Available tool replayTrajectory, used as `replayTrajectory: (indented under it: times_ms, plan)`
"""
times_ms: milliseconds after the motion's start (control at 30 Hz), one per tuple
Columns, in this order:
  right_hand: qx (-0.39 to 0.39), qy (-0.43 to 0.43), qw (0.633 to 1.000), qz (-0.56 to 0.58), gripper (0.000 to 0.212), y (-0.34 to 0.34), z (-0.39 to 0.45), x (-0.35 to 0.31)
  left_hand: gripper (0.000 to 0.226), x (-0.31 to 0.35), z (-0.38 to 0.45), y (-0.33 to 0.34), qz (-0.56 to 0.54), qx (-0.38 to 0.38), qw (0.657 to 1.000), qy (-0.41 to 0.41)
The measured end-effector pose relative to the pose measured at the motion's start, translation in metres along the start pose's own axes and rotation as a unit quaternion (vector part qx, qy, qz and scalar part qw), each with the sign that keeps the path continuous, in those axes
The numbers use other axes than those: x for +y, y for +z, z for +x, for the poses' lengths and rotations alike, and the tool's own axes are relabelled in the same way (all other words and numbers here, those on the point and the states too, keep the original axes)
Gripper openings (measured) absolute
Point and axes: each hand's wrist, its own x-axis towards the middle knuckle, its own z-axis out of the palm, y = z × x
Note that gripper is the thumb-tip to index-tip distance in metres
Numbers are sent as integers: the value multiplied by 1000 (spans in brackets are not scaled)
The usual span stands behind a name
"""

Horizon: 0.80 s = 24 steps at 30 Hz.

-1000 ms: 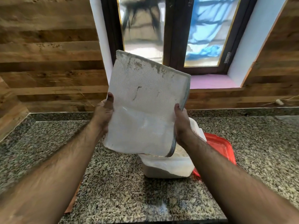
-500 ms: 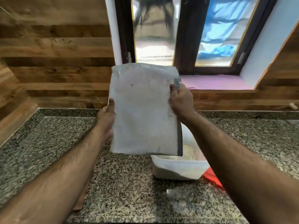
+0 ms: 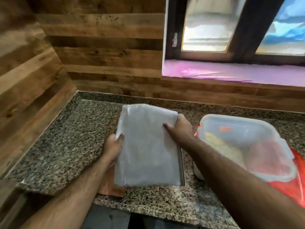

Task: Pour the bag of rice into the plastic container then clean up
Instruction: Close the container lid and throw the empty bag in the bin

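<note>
The flat, limp white woven rice bag point(image 3: 147, 146) hangs low over the granite counter point(image 3: 66, 146), to the left of the container. My left hand point(image 3: 113, 146) pinches its left edge, thumb on top. My right hand point(image 3: 179, 128) grips its upper right edge. The clear plastic container point(image 3: 244, 146) stands on the right with rice visible inside point(image 3: 219, 144). It sits partly on its red lid point(image 3: 295, 184).
A brown board point(image 3: 110, 185) lies on the counter under the bag. Wood-panelled walls close the counter at the back and left. A window with a pink sill point(image 3: 231, 71) is at the back right. The counter's front edge runs just below my forearms.
The bag came down from upright over the container to low and flat, left of it. My right hand shifted up to the bag's top edge. The view swung left.
</note>
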Motion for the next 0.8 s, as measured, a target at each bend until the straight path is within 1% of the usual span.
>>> replayTrajectory:
  times_ms: [100, 233, 267, 333, 400, 467, 533, 600, 633, 667, 733, 767, 800]
  plan:
    - [-26, 66, 997, -29, 50, 40, -6, 30, 38, -54, 16, -4, 75, -44, 996, -30]
    - [-46, 157, 986, -35, 53, 71, -15, 62, 17, -72, 13, 0, 150, -115, 982, -30]
    - [-47, 176, 983, -41, 53, 77, -17, 71, 18, -78, 16, 2, 166, -132, 977, -28]
    - [-47, 203, 977, -56, 52, 87, -21, 85, 35, -93, 24, 4, 194, -160, 968, -25]
    - [-41, 227, 972, -53, 50, 93, -24, 96, 52, -124, 43, 8, 222, -169, 960, -17]
    - [-35, 247, 968, -36, 52, 96, -27, 104, 48, -124, 46, 11, 246, -169, 955, -8]
    - [-26, 256, 966, -36, 65, 101, -31, 111, 39, -109, 40, 11, 282, -166, 945, 8]
    - [-16, 243, 968, -68, 85, 108, -36, 116, 38, -105, 38, 13, 323, -158, 933, 34]
    - [-14, 226, 969, -94, 92, 112, -38, 119, 43, -101, 35, 13, 336, -150, 929, 43]
    - [-14, 203, 971, -130, 94, 115, -41, 120, 52, -100, 33, 14, 354, -138, 923, 54]
    - [-35, 131, 966, -219, 89, 122, -45, 124, 80, -95, 28, 18, 423, -118, 892, 108]
    - [-62, 96, 959, -258, 85, 124, -47, 124, 87, -93, 25, 19, 462, -118, 866, 152]
    - [-97, 63, 950, -291, 80, 126, -49, 126, 86, -91, 23, 22, 492, -124, 837, 203]
